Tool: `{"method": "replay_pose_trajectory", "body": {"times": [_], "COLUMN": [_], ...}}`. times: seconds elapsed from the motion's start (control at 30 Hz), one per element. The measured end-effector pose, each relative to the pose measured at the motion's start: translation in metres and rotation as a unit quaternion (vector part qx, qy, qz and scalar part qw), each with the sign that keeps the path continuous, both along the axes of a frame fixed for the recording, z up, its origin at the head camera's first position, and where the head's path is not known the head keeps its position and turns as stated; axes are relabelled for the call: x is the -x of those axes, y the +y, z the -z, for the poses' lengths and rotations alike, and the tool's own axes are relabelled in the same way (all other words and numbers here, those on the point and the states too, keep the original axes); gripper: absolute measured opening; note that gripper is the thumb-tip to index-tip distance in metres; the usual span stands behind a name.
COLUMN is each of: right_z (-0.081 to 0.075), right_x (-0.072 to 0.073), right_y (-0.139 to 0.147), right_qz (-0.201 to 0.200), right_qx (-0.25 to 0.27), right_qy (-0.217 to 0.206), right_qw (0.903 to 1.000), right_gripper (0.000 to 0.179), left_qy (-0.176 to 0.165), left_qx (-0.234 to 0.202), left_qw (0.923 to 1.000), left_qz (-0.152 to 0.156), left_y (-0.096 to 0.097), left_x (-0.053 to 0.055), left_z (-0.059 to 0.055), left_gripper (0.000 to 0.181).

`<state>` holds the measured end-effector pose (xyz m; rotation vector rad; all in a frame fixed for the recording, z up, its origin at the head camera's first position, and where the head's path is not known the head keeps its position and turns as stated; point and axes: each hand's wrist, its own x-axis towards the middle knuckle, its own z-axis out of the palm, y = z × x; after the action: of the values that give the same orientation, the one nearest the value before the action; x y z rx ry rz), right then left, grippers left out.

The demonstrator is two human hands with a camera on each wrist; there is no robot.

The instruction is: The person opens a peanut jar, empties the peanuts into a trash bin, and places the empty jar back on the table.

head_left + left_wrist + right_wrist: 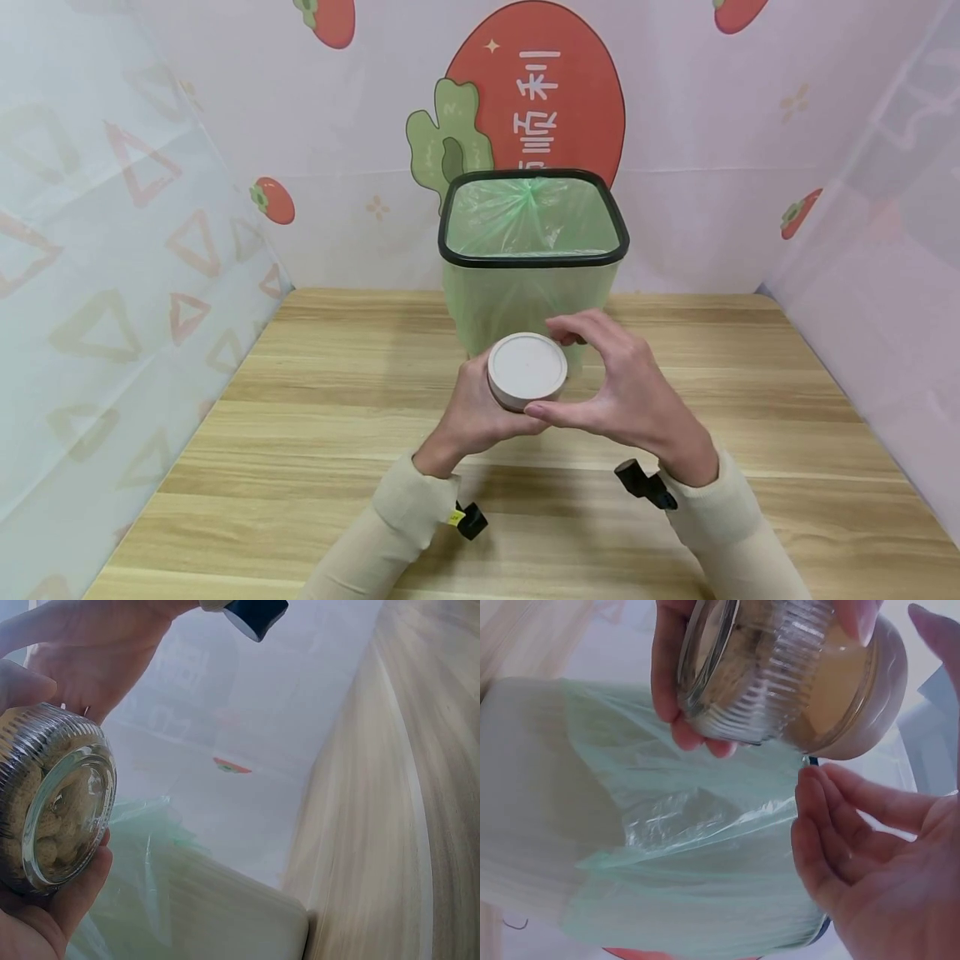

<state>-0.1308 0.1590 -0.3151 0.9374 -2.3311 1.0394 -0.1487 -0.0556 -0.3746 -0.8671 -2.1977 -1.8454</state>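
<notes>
My left hand (477, 406) grips a ribbed glass jar (37, 787) in front of the bin, its fingers and thumb wrapped round the glass. Light brown lumps, perhaps peanuts in their shells, show through the bottom in the left wrist view. A round, off-white lid (527, 367) sits on the jar and faces up toward the head camera. My right hand (633, 387) is spread beside the lid, thumb close to its near edge and the bent fingers at its far right. In the right wrist view, those fingers (821, 817) stand just off the lid.
Behind the hands, a bin (533, 261) with a black rim and a thin green bag stands on the wood-grain table (315, 467). A patterned cloth (360, 108) hangs at the back, with more on both sides. A small black camera is strapped to each wrist.
</notes>
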Motion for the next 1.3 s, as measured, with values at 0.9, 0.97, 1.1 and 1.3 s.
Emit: {"method": "replay_pose_trajectory", "body": {"times": [0.9, 0.97, 1.1, 1.3], "right_z": [0.0045, 0.0039, 0.0034, 0.0039], "right_x": [0.0016, 0.0018, 0.0025, 0.0036], "right_y": [-0.0062, -0.0056, -0.0040, -0.0016], "right_qz": [0.012, 0.008, -0.004, -0.020], "right_qx": [0.009, 0.011, 0.014, 0.016], "right_qy": [-0.004, -0.008, -0.012, -0.013], "right_qw": [0.9999, 0.9999, 0.9998, 0.9996], "right_gripper": [0.070, 0.070, 0.069, 0.070], "left_qy": [0.003, 0.004, 0.006, 0.008], "left_qx": [0.004, 0.006, 0.008, 0.005], "left_qw": [1.0000, 1.0000, 0.9999, 1.0000], "left_qz": [-0.003, -0.004, -0.004, -0.001], "left_y": [0.0007, 0.0007, 0.0007, 0.0012], "left_x": [-0.0009, -0.0007, -0.0007, -0.0009], "left_z": [-0.0007, -0.0006, -0.0009, -0.0014], "left_gripper": [0.077, 0.077, 0.077, 0.077]}}
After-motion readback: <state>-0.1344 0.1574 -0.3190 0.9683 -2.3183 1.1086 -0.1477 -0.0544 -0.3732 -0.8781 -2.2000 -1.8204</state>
